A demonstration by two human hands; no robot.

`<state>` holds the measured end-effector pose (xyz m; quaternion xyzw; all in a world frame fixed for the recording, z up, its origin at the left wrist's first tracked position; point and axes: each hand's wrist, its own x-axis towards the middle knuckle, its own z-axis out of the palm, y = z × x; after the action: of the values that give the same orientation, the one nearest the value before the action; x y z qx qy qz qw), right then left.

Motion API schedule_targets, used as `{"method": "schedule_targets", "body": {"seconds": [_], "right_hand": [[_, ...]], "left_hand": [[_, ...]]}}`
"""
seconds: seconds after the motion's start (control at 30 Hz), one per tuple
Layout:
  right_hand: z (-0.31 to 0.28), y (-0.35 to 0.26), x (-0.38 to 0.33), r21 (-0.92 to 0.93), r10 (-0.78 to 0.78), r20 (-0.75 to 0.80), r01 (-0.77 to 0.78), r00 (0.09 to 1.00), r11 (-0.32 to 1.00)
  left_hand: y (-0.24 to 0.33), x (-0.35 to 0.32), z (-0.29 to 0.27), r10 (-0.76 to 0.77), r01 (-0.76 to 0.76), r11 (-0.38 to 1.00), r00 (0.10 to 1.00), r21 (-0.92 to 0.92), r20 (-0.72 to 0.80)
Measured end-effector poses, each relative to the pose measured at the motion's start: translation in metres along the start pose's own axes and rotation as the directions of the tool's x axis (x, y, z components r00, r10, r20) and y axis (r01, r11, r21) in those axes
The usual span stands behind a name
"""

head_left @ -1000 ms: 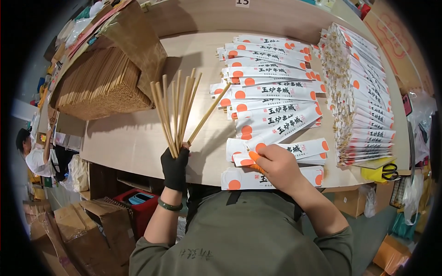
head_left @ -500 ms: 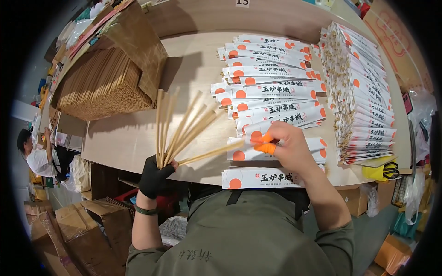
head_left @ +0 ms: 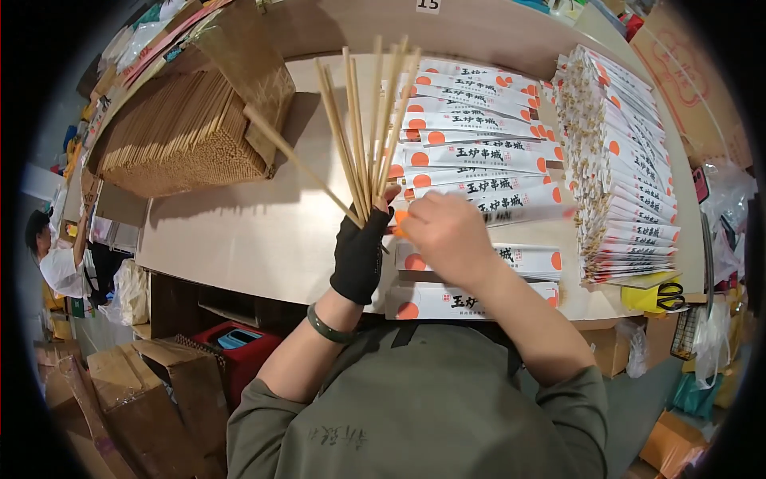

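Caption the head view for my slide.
Gloved left hand fans a bunch of chopsticks while the right hand reaches over rows of paper sleeves.

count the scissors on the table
1: yellow-handled scissors at the table's right front edge, beside the tall stack of paper sleeves. Others may be hidden.

Left hand (head_left: 361, 255) wore a black fingerless glove; dark green bangle (head_left: 329, 327) sat at that wrist. Right hand (head_left: 448, 235) bare. Olive-green top, sleeves pushed up past the elbows.
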<state>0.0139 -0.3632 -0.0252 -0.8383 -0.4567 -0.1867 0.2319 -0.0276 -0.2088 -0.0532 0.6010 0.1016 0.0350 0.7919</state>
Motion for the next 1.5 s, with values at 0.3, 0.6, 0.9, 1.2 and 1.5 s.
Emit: {"method": "schedule_targets", "body": {"seconds": [0.3,0.6,0.9,1.2,1.5], "right_hand": [[-0.008,-0.002,-0.059,0.045,-0.013,0.240,0.002,0.971,0.999],[-0.005,-0.008,-0.073,0.138,0.160,0.045,-0.164,0.986,0.977],[-0.030,0.011,-0.048,0.653,0.715,0.275,-0.671,0.643,0.352],[-0.027,0.012,-0.041,0.239,0.235,0.032,-0.236,0.971,0.942],[-0.021,0.012,-0.025,0.045,0.142,-0.084,-0.139,0.986,0.989]], "left_hand": [[-0.002,0.004,-0.069,0.043,0.065,0.921,0.963,0.383,-0.266],[-0.006,-0.029,-0.088,-0.057,0.145,0.954,0.946,0.261,-0.319],[0.016,-0.042,-0.112,0.016,0.052,0.893,0.989,0.446,-0.146],[0.024,-0.028,-0.119,0.092,-0.167,0.808,0.983,0.564,0.160],[0.001,0.007,-0.064,0.007,0.047,0.935,0.989,0.352,-0.149]]}}
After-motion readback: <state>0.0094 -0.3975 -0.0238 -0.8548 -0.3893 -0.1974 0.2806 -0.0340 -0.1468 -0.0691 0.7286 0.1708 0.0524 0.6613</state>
